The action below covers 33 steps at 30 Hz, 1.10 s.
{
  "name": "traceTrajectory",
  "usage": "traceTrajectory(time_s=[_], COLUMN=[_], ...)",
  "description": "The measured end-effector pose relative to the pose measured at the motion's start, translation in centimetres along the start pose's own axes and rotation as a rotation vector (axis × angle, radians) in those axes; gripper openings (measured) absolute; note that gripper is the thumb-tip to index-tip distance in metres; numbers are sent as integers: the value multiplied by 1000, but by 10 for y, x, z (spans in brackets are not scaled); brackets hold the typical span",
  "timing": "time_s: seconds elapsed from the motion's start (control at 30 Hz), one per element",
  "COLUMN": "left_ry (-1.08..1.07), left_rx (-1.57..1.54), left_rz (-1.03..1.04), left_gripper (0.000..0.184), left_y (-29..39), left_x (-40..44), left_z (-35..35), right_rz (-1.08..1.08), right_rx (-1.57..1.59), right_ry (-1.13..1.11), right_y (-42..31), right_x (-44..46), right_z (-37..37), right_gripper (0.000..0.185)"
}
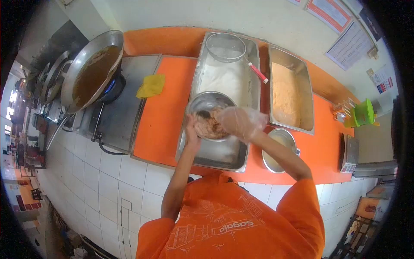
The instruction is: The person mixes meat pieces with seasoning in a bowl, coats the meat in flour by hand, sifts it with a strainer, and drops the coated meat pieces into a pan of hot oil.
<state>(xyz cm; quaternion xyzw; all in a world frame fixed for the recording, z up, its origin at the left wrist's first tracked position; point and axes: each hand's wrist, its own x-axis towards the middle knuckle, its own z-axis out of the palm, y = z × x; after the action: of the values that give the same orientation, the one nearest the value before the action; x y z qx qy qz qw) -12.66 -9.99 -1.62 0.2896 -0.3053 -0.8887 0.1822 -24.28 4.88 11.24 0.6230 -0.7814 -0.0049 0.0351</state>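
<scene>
An orange counter [168,108] runs across the view, carrying a long steel tray [215,152] with white powder [217,77] spread over its far part. At the left, a wide wok [92,43] of brown liquid sits over a burner (its blue flame [110,86] shows beneath). To the right of the long tray stands a smaller steel tray [306,86], holding peach-coloured powder [284,93].

The steel bowl [207,98] sits inside the long tray, toward its near half, with pinkish-brown pieces [211,127] in it. A round sieve [225,46] lies across the tray's far end, its red handle [258,73] reaching past the right rim. Near the person's right forearm is a metal pot [272,164] of pale contents.

The hands are apart: the bare left hand [193,134] lies against the bowl's left side, while the right hand [239,123], in a clear plastic glove, is over its right side. Blur hides whether either one grips. A yellow cloth [151,86] lies between wok and long tray.
</scene>
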Motion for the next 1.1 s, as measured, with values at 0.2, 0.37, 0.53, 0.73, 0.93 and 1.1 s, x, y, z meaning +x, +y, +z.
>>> traceTrajectory(time_s=[0.2, 0.37, 0.53, 0.73, 0.93, 1.1], left_ry=[32, -75, -105, 2, -18, 29], left_rx=[-75, -123, -147, -73, -105, -158], left_rz=[157, 163, 125, 196, 165, 150], left_gripper=[72, 71, 66, 66, 69, 72], left_y=[8, 29, 23, 23, 17, 9], left_x=[0, -42, -51, -43, -54, -58], left_z=[-11, 25, 31, 19, 13, 18], right_rz=[185, 317, 425, 198, 173, 235], right_rx=[25, 51, 64, -70, -84, -36], right_ry=[-291, -373, -213, -186, -310, -166], right_y=[-47, -59, -48, -55, -46, -48], right_x=[-30, -30, 1, -31, -22, -17], right_z=[-93, -107, -71, -118, -78, -99], right_gripper=[10, 11, 7, 9, 11, 12])
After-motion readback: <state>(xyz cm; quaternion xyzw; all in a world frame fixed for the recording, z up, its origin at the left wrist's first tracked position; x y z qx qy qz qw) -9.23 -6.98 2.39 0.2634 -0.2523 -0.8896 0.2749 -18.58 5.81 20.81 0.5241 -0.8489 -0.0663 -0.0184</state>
